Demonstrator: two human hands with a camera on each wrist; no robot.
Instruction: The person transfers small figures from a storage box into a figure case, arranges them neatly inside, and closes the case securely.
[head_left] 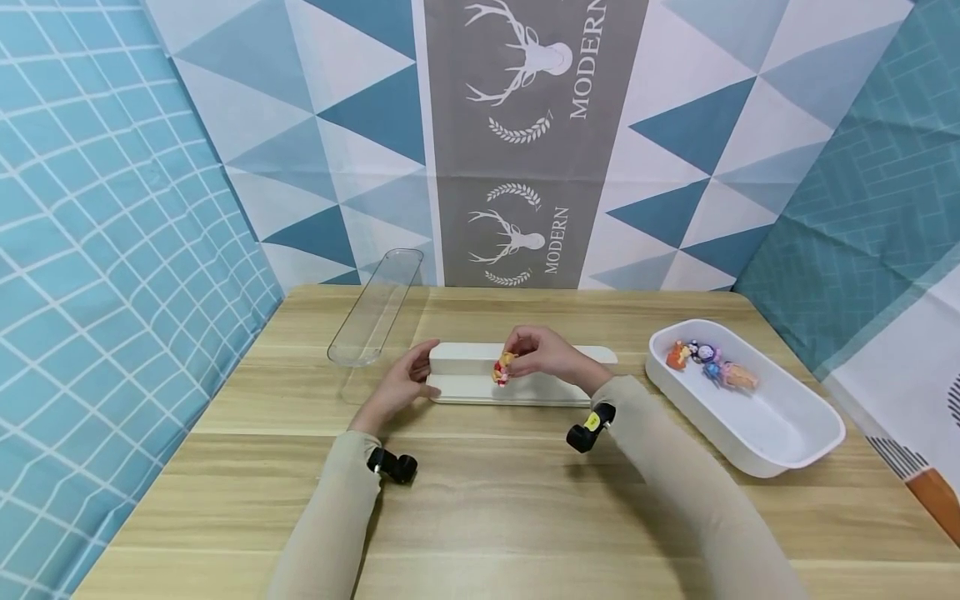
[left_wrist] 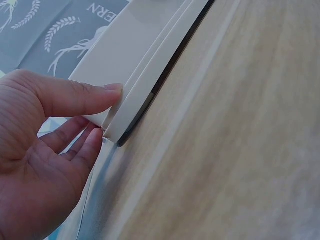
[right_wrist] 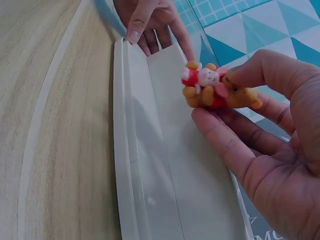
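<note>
A small bear figurine (right_wrist: 217, 92) in a red top, with a white-and-pink little figure against it, is pinched between the thumb and fingers of my right hand (head_left: 547, 354). It is held over the left half of a white stepped display stand (head_left: 525, 388), as the head view shows. My left hand (head_left: 401, 385) grips the stand's left end. In the left wrist view the thumb (left_wrist: 95, 98) presses the front lip while the fingertips curl at the end. The stand lies lengthwise across the table, its long low step toward me.
On the right stands a white basin (head_left: 780, 429) with several small figurines (head_left: 712, 365) at its far end. A clear long cover (head_left: 378, 308) stands at the back left, close to my left hand. Patterned cloth (head_left: 360, 167) hangs behind the wooden table (head_left: 465, 500).
</note>
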